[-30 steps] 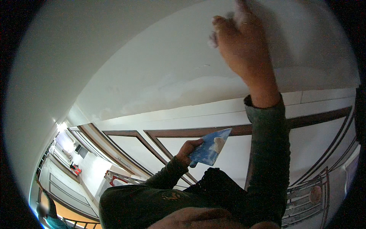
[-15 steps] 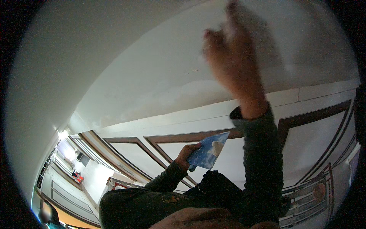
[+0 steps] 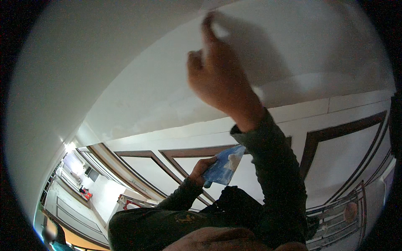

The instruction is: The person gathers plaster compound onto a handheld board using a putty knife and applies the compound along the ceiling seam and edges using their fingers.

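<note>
My right hand is raised high against the pale wall. Its index finger stretches up to the line where the wall meets the ceiling, and the thumb stands apart. I see no tool in this hand; some of its fingers are hidden behind it. Lower down, my left hand is closed round a wide blue putty knife, whose broad face is tilted up. A lump of white putty sits on that face, with pale smears around it.
Brown-framed white panels run along the wall below. A metal railing or rack stands at lower right. Far below on the left lie a bright floor and a red object; a person is at the lower left edge.
My right hand has moved left along the top of the wall, its forearm leaning over with it. My left hand and the putty knife have shifted slightly left.
</note>
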The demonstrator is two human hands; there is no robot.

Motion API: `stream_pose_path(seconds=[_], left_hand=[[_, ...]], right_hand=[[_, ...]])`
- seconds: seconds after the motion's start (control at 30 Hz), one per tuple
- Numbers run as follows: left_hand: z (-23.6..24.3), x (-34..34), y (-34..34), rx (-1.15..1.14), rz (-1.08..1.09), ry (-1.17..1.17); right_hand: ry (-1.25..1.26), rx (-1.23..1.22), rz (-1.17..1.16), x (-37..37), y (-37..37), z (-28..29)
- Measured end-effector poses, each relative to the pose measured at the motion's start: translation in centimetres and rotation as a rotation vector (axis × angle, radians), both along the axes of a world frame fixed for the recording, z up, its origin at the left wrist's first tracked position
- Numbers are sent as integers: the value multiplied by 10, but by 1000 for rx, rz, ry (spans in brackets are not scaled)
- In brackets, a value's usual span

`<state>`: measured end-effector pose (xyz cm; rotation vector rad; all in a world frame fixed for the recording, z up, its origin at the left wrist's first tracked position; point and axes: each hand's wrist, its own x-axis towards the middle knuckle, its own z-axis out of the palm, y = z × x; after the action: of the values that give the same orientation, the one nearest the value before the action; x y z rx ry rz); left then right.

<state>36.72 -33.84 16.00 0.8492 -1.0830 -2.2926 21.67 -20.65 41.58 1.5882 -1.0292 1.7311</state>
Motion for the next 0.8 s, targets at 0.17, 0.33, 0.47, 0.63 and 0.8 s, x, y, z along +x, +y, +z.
stream_pose_path(seconds=[0.17,0.33,0.47,0.63,0.8], left_hand=[[-2,1,0,-22,-35,-42],[-3,1,4,-66,-36,-52],[-2,-3,4,-39,-43,-32],[-6,1,8,-22,-22,-34],[-15,16,2,22,5,-36]], right_hand=[[-329,122,-27,-49,65,20],[195,-226,-505,-29,-9,13],[21,384,31,11,6,-4],[-363,-242,-509,-78,32,5],[193,-318,-1089,-91,46,23]])
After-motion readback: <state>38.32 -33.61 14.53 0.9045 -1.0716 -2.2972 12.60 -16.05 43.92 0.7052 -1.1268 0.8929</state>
